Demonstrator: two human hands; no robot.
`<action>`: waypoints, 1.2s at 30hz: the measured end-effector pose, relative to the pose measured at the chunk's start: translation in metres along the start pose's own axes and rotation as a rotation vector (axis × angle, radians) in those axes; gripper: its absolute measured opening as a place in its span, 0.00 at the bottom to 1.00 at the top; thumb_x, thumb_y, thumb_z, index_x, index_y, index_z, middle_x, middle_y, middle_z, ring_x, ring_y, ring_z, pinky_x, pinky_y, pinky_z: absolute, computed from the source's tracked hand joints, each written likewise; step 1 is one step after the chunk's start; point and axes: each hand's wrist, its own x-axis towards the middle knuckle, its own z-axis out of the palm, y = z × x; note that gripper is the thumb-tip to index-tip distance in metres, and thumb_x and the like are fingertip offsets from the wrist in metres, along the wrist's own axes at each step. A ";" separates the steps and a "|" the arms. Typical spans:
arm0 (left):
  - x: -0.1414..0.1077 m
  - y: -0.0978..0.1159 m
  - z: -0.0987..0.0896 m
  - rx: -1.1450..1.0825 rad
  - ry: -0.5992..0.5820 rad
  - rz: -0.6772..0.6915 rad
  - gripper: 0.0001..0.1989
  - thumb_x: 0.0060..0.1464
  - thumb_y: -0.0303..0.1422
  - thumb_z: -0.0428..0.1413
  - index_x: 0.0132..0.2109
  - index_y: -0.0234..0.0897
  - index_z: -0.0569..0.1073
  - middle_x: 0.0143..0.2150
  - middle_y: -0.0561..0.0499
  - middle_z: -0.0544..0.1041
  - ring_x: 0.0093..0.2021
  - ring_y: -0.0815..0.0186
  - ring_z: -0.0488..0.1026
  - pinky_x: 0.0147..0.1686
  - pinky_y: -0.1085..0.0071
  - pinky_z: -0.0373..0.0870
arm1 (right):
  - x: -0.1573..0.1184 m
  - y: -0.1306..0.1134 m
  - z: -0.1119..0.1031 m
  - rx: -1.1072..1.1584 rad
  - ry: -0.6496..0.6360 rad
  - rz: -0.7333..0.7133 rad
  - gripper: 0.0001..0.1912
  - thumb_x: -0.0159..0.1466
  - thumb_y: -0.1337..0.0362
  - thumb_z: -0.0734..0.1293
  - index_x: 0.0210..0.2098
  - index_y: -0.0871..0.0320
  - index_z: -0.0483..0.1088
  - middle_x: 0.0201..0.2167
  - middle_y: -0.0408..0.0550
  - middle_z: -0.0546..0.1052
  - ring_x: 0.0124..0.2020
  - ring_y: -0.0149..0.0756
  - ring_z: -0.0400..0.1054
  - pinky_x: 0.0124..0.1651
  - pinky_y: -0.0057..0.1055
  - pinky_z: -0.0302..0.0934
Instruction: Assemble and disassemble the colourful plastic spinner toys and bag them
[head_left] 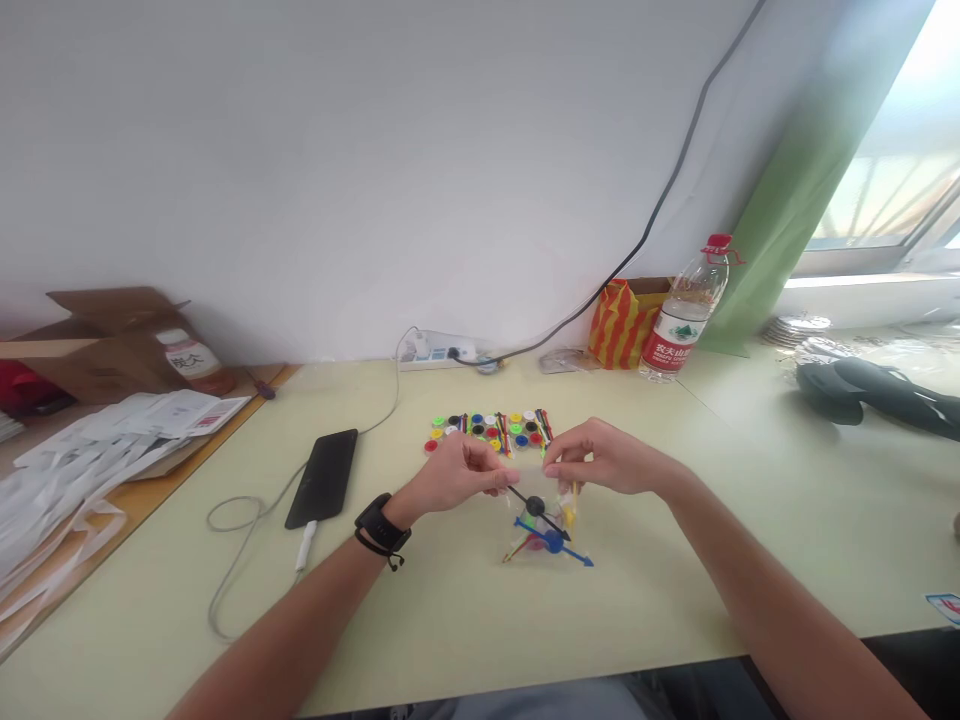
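My left hand (469, 468), with a dark watch on its wrist, pinches the upper left edge of a small clear plastic bag (532, 480). The upper right edge of the bag is pinched between the thumb and fingers of my right hand (600, 458). A black arrow spinner (535, 506) and a blue arrow spinner (553, 541) show at the bag, along with yellow, red and green pieces; which of them lie inside I cannot tell. Behind my hands, several coloured round discs and thin arrows lie in flat groups (487, 428) on the table.
A black phone (322, 478) on a white cable lies left. Along the wall stand a power strip (435, 352), a striped bag (621, 325) and a water bottle (686, 315). White packets (127, 440) and a cardboard box (105, 340) are far left, a dark tool (870, 390) far right.
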 end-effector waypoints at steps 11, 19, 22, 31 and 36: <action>0.009 -0.025 -0.005 0.072 0.166 0.034 0.20 0.58 0.48 0.63 0.32 0.34 0.78 0.29 0.49 0.79 0.30 0.67 0.76 0.33 0.73 0.73 | -0.032 0.037 -0.089 -1.034 0.624 0.508 0.15 0.71 0.58 0.61 0.36 0.56 0.78 0.29 0.54 0.81 0.32 0.44 0.74 0.34 0.34 0.56; 0.002 -0.032 0.021 0.286 0.078 0.083 0.17 0.61 0.45 0.60 0.32 0.34 0.77 0.29 0.51 0.76 0.29 0.69 0.68 0.28 0.73 0.65 | 0.018 0.102 -0.057 -1.222 0.359 0.611 0.15 0.65 0.76 0.61 0.40 0.62 0.79 0.45 0.66 0.80 0.48 0.51 0.73 0.47 0.41 0.59; 0.001 -0.027 0.023 0.328 0.066 0.093 0.16 0.62 0.43 0.59 0.33 0.35 0.78 0.29 0.51 0.76 0.29 0.68 0.69 0.28 0.73 0.64 | 0.019 0.107 -0.052 -1.185 0.402 0.663 0.14 0.68 0.72 0.61 0.41 0.62 0.80 0.43 0.67 0.80 0.46 0.52 0.75 0.45 0.41 0.60; 0.013 0.006 0.058 0.435 0.051 0.338 0.21 0.65 0.38 0.57 0.64 0.43 0.70 0.59 0.44 0.75 0.51 0.59 0.75 0.52 0.61 0.74 | 0.066 0.062 -0.064 -0.592 0.782 0.523 0.20 0.69 0.51 0.62 0.35 0.56 0.80 0.34 0.51 0.83 0.37 0.41 0.75 0.38 0.32 0.61; 0.036 0.028 0.088 0.430 0.236 0.479 0.28 0.66 0.36 0.57 0.69 0.43 0.61 0.69 0.40 0.64 0.68 0.52 0.63 0.66 0.52 0.65 | 0.105 0.042 -0.054 -0.457 0.871 0.471 0.22 0.70 0.53 0.59 0.31 0.57 0.79 0.31 0.50 0.82 0.34 0.39 0.73 0.36 0.30 0.61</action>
